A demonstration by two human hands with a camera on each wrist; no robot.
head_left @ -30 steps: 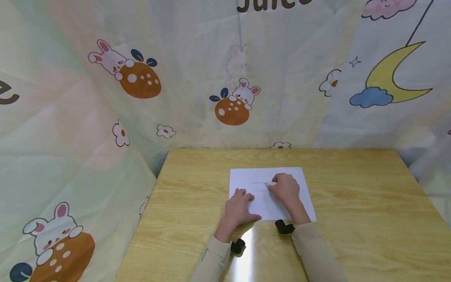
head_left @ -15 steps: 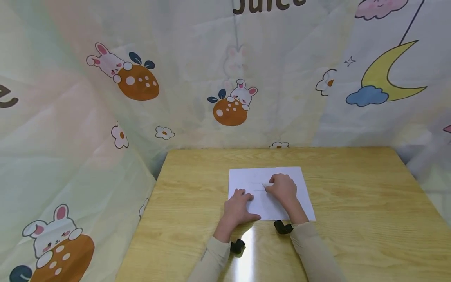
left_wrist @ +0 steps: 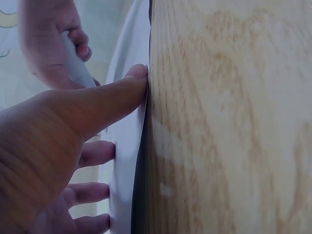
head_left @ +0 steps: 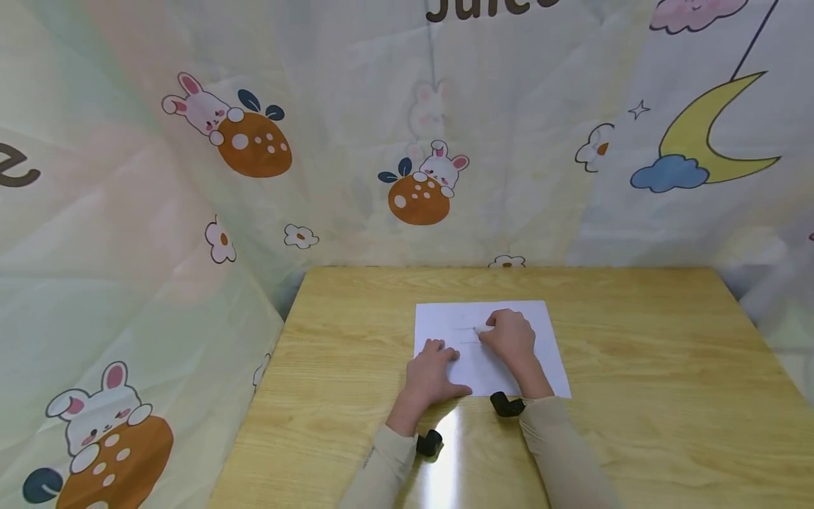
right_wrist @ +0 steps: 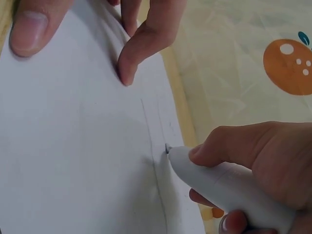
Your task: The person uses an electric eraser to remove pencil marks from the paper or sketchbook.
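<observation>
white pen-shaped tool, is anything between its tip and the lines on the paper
Nothing visible is in the way. The right hand holds the white tool with its tip at the lines on the paper; whether it touches is hard to tell. The left hand rests on the paper, clear of the tip.

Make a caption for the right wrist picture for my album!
Right hand grips a white pen-like tool, its tip by thin lines; left hand touches the paper.
</observation>
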